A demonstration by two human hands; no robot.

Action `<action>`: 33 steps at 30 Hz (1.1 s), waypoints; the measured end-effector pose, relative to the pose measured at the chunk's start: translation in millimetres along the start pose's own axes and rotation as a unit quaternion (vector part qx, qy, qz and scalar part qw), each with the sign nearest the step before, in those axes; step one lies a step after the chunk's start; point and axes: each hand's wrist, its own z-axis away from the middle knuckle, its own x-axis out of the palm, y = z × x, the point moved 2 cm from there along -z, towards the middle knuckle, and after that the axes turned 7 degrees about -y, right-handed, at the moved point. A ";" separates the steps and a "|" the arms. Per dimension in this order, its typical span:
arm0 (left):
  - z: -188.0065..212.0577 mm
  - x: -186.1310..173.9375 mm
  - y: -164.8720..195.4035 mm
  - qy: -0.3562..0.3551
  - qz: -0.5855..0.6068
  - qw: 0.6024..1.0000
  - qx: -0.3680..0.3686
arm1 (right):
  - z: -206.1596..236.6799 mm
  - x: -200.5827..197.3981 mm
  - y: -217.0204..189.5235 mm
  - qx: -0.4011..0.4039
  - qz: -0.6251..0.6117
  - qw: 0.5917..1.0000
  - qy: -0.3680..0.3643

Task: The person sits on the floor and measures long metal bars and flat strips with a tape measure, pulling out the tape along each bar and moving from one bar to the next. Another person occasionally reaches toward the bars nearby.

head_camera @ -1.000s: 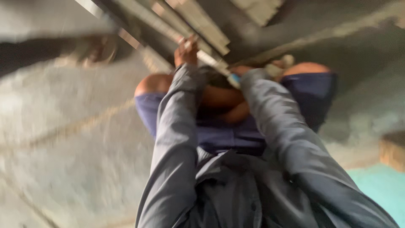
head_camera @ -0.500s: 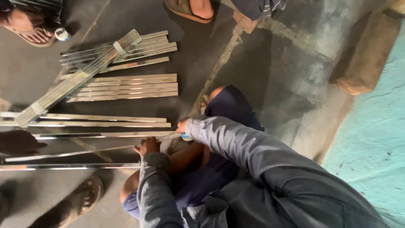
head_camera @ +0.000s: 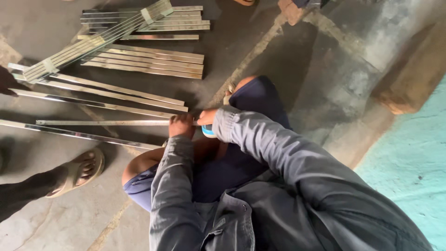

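I squat over a concrete floor in grey sleeves and blue shorts. My left hand [head_camera: 181, 126] is closed on the near end of a long shiny metal strip [head_camera: 102, 122] that lies flat and runs to the left. My right hand [head_camera: 207, 116] is right beside it, touching that same end. It holds a small blue and white object [head_camera: 208, 132], mostly hidden under the fingers. More strips [head_camera: 107, 93] lie parallel just beyond.
Stacks of shorter metal strips [head_camera: 148, 59] and a tied bundle [head_camera: 93, 39] lie further off. Another person's sandalled foot [head_camera: 76, 171] stands at the left, with a dark hand [head_camera: 7, 81] at the left edge. A brick [head_camera: 409, 88] and a turquoise surface [head_camera: 409, 176] are on the right.
The view has swung and steadied from a blurred look at my knees. Both hands stay together at the strip's end, and the strips have not shifted.
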 end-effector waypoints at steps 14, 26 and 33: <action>-1.3 5.6 11.2 0.107 0.042 0.987 0.109 | 16.1 2.3 11.2 -0.025 0.003 0.999 0.020; 26.2 32.4 -84.5 0.199 0.063 0.910 -0.358 | 94.5 -29.1 91.4 0.012 0.107 0.991 0.076; 19.5 55.8 -93.5 -0.022 0.087 0.944 -0.317 | 188.3 -45.6 151.8 0.180 0.081 0.958 0.210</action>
